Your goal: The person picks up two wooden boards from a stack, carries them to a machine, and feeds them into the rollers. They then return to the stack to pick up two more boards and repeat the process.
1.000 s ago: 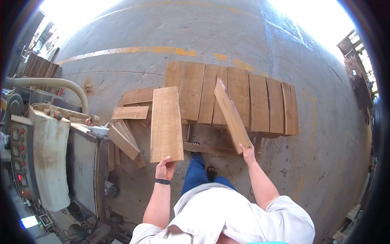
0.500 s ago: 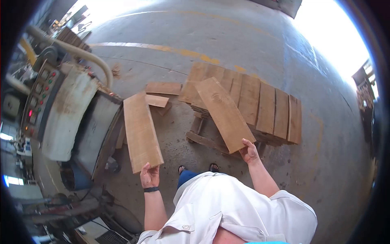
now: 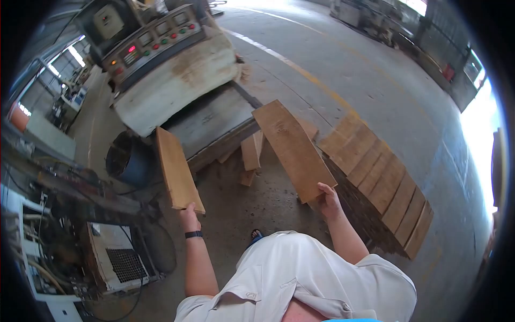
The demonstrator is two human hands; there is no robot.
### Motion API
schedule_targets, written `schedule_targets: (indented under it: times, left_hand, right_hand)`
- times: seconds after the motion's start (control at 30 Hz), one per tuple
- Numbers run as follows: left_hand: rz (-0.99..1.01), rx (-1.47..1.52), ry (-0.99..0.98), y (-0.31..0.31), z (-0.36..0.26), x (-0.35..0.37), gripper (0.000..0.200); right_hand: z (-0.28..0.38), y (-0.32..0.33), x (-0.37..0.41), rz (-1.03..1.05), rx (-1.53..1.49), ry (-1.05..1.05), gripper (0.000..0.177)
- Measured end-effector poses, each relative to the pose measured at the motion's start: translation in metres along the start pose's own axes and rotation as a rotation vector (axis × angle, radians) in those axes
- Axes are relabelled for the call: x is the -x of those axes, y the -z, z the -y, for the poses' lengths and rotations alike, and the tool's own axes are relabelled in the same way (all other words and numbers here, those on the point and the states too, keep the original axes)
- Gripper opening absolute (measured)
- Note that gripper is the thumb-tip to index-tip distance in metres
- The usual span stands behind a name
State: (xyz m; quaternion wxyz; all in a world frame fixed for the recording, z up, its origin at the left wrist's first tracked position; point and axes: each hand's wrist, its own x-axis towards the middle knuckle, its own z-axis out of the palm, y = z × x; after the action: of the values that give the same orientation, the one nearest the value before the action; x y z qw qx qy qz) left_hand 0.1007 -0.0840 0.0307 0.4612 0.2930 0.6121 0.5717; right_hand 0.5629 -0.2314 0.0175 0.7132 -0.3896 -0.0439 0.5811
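My left hand [image 3: 189, 217] is closed on the near end of a wooden board [image 3: 176, 169], which is tilted so its edge shows. A dark band circles that wrist. On the other side, my right hand [image 3: 329, 203] grips the near corner of a second wooden board [image 3: 294, 150], its broad face up and a knot near the far end. The far end of the left board reaches in front of the machine's metal bed [image 3: 212, 121]. Behind the right board lies a stack of similar boards [image 3: 383, 180], partly covered by it.
A machine with a control panel [image 3: 155, 45] of buttons and a red display stands ahead on the left. Beside it is a dark blue bin [image 3: 129, 161]. Several wood offcuts [image 3: 250, 153] lie near the bed. A frame with a mesh panel [image 3: 126, 265] stands at lower left.
My view has turned left, so the machine now sits more in front and the stack farther right and lower. The left board has tilted onto its edge. Both boards stay held.
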Motion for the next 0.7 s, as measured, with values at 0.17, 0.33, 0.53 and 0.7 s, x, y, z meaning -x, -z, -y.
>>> schedule_targets:
  times: [0.17, 0.33, 0.53, 0.7]
  left_hand:
    - [-0.032, -0.64, -0.224, 0.033, -0.032, -0.029, 0.044]
    - [0.038, -1.143, -0.675, 0.041, -0.023, -0.06, 0.069]
    - [0.16, -1.554, -0.488, 0.022, -0.006, -0.069, 0.084]
    - [0.188, -1.643, -0.459, 0.006, 0.024, -0.089, 0.083]
  right_hand:
    - [-0.077, -0.077, -0.069, 0.025, 0.125, 0.031, 0.045]
    - [-0.137, -0.143, -0.105, 0.043, 0.521, 0.167, 0.052]
    - [-0.161, -0.198, -0.101, 0.359, 1.709, 0.831, 0.072]
    - [-0.189, -0.191, -0.123, 0.485, 2.159, 0.905, 0.075]
